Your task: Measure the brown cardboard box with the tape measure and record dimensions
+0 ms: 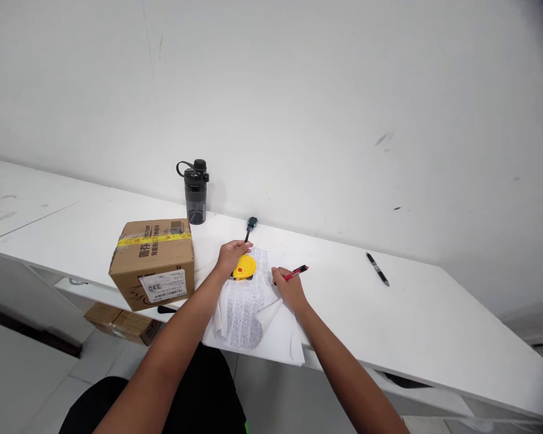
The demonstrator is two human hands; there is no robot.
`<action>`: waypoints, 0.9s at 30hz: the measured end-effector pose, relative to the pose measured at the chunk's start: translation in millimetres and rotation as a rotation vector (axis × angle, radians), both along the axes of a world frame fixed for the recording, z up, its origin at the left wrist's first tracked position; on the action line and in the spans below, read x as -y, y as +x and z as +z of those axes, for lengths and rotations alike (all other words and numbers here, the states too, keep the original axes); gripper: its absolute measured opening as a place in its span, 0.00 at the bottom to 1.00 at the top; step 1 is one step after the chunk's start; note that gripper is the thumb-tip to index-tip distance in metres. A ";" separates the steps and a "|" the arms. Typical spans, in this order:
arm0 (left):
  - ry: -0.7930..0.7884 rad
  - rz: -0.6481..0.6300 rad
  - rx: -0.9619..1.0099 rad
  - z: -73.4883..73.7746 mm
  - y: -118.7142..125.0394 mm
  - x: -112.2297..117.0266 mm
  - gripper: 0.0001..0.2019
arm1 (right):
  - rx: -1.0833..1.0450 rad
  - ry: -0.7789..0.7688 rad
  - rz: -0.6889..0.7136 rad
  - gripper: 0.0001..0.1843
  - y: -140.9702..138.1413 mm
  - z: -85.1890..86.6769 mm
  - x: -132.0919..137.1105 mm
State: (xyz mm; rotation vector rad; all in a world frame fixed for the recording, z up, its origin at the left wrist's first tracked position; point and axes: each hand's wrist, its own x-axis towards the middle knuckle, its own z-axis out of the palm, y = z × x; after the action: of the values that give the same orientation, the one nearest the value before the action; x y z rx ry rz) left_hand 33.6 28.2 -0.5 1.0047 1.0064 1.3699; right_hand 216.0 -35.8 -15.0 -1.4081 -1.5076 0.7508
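Observation:
My left hand (231,253) rests curled over a yellow tape measure (245,267) that sits on a white lace-patterned cloth (242,307). The cloth lies on sheets of white paper (278,337) at the front edge of the white table (389,313). My right hand (288,288) is closed on a red pen (297,273), its tip pointing up and to the right, just right of the cloth.
A taped cardboard box (152,262) stands to the left of the cloth. A dark water bottle (195,191) is against the wall. A small dark tool (250,227) lies behind my left hand. A black pen (377,269) lies far right. More boxes (122,322) sit under the table.

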 end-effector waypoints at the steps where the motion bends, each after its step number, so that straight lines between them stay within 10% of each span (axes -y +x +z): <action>1: -0.001 -0.004 0.004 -0.5 0.0 -0.1 0.19 | 0.002 -0.003 0.009 0.22 0.3 0.0 -0.2; 17: -0.006 0.090 -0.013 2.3 3.9 5.4 0.12 | 0.123 0.260 -0.105 0.20 6.4 -3.2 -2.3; 27: 0.146 0.182 0.027 102.9 21.4 148.6 0.11 | 0.220 0.158 -0.264 0.17 -2.6 2.3 6.3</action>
State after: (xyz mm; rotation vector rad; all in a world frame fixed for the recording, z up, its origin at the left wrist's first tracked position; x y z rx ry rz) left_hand 55.0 -120.4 102.4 1.0182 1.0085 1.6225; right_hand 213.4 -42.1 -12.7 -1.5680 -1.4719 0.3163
